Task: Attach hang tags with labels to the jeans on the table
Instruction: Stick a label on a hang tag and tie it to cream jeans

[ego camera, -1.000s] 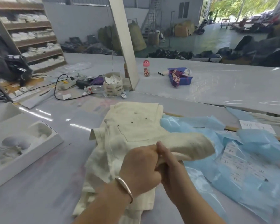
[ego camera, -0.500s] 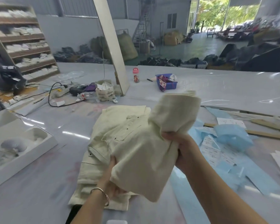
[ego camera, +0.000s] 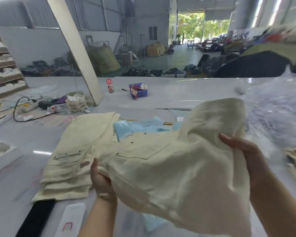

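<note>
A folded pair of cream jeans (ego camera: pixel 178 165) hangs lifted above the table, held between both hands. My left hand (ego camera: pixel 101 178) grips its lower left edge from underneath, a bracelet on the wrist. My right hand (ego camera: pixel 244 154) grips the right side, fingers curled into the cloth. Below and to the left a stack of cream jeans (ego camera: pixel 79 151) lies flat on the grey table (ego camera: pixel 15 182). Blue sheets of labels (ego camera: pixel 137 127) lie behind the lifted pair, partly hidden by it.
A white tray (ego camera: pixel 2 154) sits at the left edge. A dark phone (ego camera: pixel 36 218) and a white case (ego camera: pixel 70 219) lie near the front. Clear plastic bags (ego camera: pixel 277 117) pile at the right. Cables, a bag (ego camera: pixel 75 101), a small bottle (ego camera: pixel 110 85) and a blue box (ego camera: pixel 138 90) stand further back.
The lifted jeans have swung to the right and opened wider; my right hand moved right with them, my left hand stays under the lower edge. The view turned right.
</note>
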{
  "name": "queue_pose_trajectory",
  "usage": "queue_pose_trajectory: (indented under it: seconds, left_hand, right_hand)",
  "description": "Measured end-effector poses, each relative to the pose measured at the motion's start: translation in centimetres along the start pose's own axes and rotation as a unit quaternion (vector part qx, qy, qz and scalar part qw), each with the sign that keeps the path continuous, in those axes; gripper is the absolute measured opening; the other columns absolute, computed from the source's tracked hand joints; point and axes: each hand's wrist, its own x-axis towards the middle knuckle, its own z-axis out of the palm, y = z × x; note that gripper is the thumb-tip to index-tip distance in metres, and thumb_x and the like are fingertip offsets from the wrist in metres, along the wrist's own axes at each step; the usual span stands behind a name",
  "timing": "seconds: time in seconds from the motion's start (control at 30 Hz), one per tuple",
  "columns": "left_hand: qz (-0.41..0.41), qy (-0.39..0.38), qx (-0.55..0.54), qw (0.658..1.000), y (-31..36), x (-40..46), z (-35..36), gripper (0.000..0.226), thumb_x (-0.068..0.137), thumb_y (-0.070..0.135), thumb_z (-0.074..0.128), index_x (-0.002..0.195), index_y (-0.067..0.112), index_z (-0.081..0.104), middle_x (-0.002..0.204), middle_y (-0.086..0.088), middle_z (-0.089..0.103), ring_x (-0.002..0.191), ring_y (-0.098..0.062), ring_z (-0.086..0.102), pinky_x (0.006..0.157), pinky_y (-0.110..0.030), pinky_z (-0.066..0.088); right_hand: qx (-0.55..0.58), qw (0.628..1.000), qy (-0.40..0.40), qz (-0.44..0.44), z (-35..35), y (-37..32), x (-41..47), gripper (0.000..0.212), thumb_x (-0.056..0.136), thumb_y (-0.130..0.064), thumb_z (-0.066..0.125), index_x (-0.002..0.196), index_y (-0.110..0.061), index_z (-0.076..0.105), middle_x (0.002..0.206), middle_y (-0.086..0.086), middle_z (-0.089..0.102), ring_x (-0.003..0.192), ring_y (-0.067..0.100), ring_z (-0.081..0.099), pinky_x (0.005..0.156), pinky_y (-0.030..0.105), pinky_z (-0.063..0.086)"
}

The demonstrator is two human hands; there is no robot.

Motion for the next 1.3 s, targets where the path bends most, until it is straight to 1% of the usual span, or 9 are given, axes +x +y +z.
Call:
queue_pose_trajectory:
  seconds: [0.13,0.37,0.47,0.6,0.7,0.83,0.93,1.07,1.3]
  left_hand:
    - [-0.025,-0.074,-0.021,0.997,-6.0,-5.9,3.4,0.055,0.099,0.015,0.032,0.068,0.014,0.078,0.069,0.001,0.073,0.065,-0.01,0.071,0.058,-0.019,0.057]
    - [-0.138,-0.163,-0.034,0.976,-13.4,-14.6,2.6,0.048,0.081,0.007,0.04,0.118,0.012,0.069,0.122,-0.013,0.067,0.115,-0.03,0.063,0.099,-0.046,0.048]
    - [-0.208,-0.18,-0.058,0.96,-13.7,-15.7,-0.9,0.053,0.087,0.037,0.049,0.131,0.008,0.06,0.131,-0.021,0.059,0.122,-0.04,0.055,0.109,-0.057,0.032]
    - [-0.239,-0.211,0.074,0.945,-12.5,-16.6,-5.2,0.087,0.089,0.07,0.026,0.148,0.007,0.033,0.156,-0.015,0.029,0.145,-0.033,0.026,0.119,-0.053,0.006]
    - [-0.305,-0.066,0.239,0.92,-12.2,-14.9,-6.1,0.068,0.086,0.056,0.052,0.126,0.002,0.061,0.129,-0.021,0.061,0.11,-0.038,0.063,0.086,-0.053,0.053]
    - [-0.252,-0.066,0.477,0.839,-12.9,-14.5,-4.0,0.034,0.063,0.019,0.08,0.091,0.004,0.067,0.081,-0.017,0.064,0.074,-0.028,0.057,0.072,-0.038,0.047]
    - [-0.183,-0.145,0.623,0.747,-13.8,-15.5,-3.2,0.022,0.065,-0.002,0.067,0.085,0.007,0.07,0.074,-0.007,0.07,0.072,-0.022,0.061,0.067,-0.026,0.047]
    - [-0.189,-0.191,0.578,0.771,-15.0,-16.8,-4.5,0.019,0.086,-0.004,0.059,0.093,0.008,0.071,0.071,-0.015,0.067,0.058,-0.02,0.058,0.052,-0.027,0.043]
    - [-0.135,-0.131,0.666,0.722,-14.4,-16.0,-6.7,0.04,0.09,0.04,0.064,0.062,0.013,0.057,0.057,-0.001,0.043,0.058,-0.012,0.036,0.056,-0.027,0.028]
  right_hand:
    - [-0.028,0.982,0.185,0.04,-8.8,-1.0,-7.8,0.035,0.071,-0.016,0.069,0.102,-0.002,0.074,0.103,0.021,0.071,0.081,0.033,0.072,0.066,0.041,0.059]
    - [-0.166,0.899,0.393,0.1,-23.0,-1.3,-16.4,0.032,0.07,0.002,0.064,0.102,0.003,0.066,0.085,0.023,0.071,0.068,0.033,0.07,0.057,0.039,0.057]
    - [-0.426,0.752,0.483,0.142,-27.3,0.8,-16.7,0.038,0.08,0.0,0.067,0.115,0.006,0.055,0.106,0.025,0.062,0.096,0.035,0.062,0.081,0.039,0.05]
    - [-0.772,0.49,0.373,0.159,-26.8,4.6,-16.7,0.058,0.084,-0.018,0.062,0.138,-0.01,0.042,0.133,0.018,0.048,0.12,0.037,0.048,0.096,0.041,0.044]
    - [-0.771,0.573,0.277,0.009,-22.7,9.8,-15.5,0.073,0.072,-0.034,0.082,0.134,-0.008,0.054,0.134,0.02,0.054,0.122,0.041,0.05,0.1,0.049,0.042]
    - [-0.789,0.605,0.061,0.081,-17.2,16.3,-13.0,0.087,0.082,-0.076,0.039,0.152,-0.03,0.017,0.16,-0.002,0.014,0.147,0.016,0.012,0.118,0.03,0.006]
    - [-0.765,0.642,0.058,-0.007,-13.3,18.4,-11.2,0.081,0.077,-0.075,0.047,0.137,-0.021,0.05,0.138,0.005,0.05,0.128,0.029,0.047,0.108,0.038,0.034]
    - [-0.675,0.727,0.128,0.018,-8.2,19.2,-7.4,0.063,0.083,-0.071,0.048,0.122,-0.021,0.051,0.112,-0.001,0.06,0.108,0.02,0.056,0.087,0.031,0.042]
    - [-0.736,0.644,0.132,0.163,-6.7,20.8,-3.3,0.076,0.084,-0.074,0.039,0.131,-0.014,0.036,0.116,0.007,0.062,0.105,0.027,0.061,0.075,0.034,0.042]
